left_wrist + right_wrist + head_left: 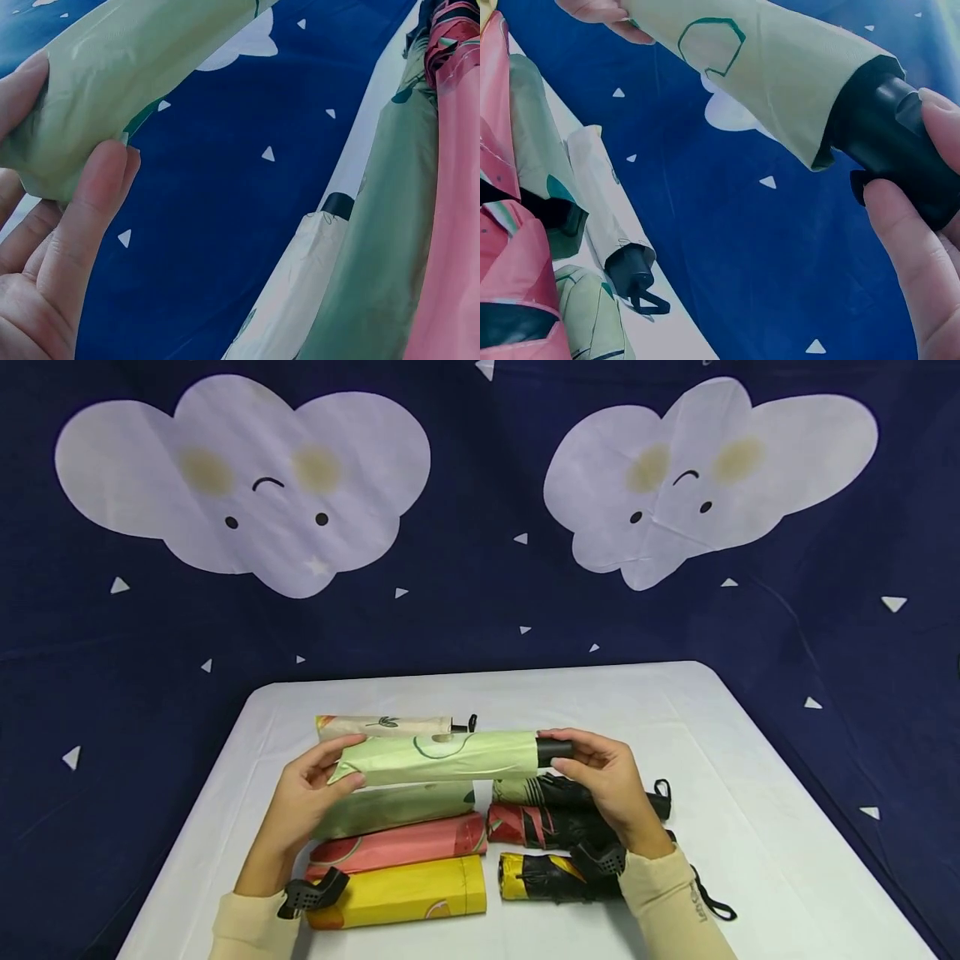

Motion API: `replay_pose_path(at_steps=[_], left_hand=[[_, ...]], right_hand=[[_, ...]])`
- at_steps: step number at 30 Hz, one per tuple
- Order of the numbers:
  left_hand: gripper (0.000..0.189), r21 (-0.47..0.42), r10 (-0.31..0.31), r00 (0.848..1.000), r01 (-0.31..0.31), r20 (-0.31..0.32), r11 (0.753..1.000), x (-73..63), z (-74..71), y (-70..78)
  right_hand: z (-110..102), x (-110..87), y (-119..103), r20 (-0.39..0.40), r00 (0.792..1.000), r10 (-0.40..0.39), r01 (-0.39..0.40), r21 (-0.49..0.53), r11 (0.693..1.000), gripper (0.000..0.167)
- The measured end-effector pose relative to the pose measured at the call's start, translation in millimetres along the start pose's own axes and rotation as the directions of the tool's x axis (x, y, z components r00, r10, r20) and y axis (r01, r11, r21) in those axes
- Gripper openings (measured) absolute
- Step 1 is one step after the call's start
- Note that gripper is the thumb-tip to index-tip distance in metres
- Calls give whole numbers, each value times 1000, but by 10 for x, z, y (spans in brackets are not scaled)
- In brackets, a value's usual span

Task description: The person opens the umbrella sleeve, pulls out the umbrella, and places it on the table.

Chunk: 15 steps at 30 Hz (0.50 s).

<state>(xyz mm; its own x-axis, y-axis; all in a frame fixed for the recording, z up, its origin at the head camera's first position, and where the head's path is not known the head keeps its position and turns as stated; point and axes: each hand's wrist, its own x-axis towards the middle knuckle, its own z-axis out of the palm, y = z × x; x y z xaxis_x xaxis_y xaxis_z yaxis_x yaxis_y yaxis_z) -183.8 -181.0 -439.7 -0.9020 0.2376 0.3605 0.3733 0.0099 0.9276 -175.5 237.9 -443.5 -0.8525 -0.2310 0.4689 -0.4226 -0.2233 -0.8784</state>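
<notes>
Both hands hold up a folding umbrella in a pale green sleeve (450, 758), level above the table in the head view. My left hand (307, 793) pinches the sleeve's closed end between thumb and fingers. At the other end my right hand (615, 781) grips the black umbrella handle (900, 142), which sticks out of the sleeve's mouth. Below lie a darker green sleeve (405, 806), a pink sleeve (412, 843) and a yellow sleeve (412, 893). Behind the held umbrella, a cream-sleeved umbrella (397, 725) shows its black handle.
To the right of the sleeves lie a green-and-black umbrella (517, 791), a red-and-black umbrella (525, 827) and a yellow-and-black umbrella (547, 877), all folded. They rest on a white table (750, 827). A dark blue cloth (480, 527) with clouds hangs behind it.
</notes>
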Motion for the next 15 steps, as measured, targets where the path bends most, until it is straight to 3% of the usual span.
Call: replay_pose_path(at_steps=[6, 15], left_hand=[[49, -10, -8, 1000, 8, 19, 1000, -10, -31, 3], [48, -27, -32, 999, 32, -19, 999, -48, -132, -49]], right_hand=[[-59, -9, 14, 3, 1000, 18, -18, 12, 1000, 37], [-169, -7, 8, -26, 999, 33, -32, 15, 999, 38]])
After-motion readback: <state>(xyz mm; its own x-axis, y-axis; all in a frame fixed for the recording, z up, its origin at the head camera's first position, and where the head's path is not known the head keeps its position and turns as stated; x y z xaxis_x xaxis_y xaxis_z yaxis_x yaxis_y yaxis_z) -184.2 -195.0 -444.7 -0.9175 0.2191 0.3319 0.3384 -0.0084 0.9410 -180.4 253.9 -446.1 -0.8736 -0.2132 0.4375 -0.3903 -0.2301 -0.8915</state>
